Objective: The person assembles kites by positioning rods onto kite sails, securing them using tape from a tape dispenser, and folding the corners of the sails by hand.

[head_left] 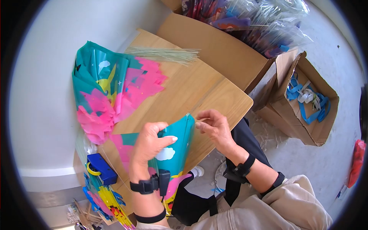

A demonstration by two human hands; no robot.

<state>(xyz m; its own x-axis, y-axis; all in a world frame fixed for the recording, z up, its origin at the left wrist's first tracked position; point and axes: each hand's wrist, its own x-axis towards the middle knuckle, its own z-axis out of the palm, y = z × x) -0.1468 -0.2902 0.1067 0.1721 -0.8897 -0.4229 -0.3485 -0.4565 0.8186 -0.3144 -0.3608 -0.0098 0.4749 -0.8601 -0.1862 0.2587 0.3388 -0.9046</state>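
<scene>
the left hand point(147, 143) has its grip closed on a teal sheet point(174, 147) in the middle of the frame, thumb on top near the printed white cloud; pressing there probably keeps the slippery film flat and its edge lined up. the sheet's narrow tip points up the frame, close to the right hand point(215, 130), whose grip is narrow, finger and thumb drawn together just beside the tip. whether they pinch anything is too small to tell; the tip seems turned that way so the fingers can reach it. part of the sheet lies over the wooden surface point(184, 90), which likely bears its weight. at upper left a pile of teal and pink sheets point(101, 71) sits within reach, beside a bundle of thin sticks point(168, 55) laid roughly side by side, perhaps so single ones come away easily. a blue block point(104, 170) is at lower left.
</scene>
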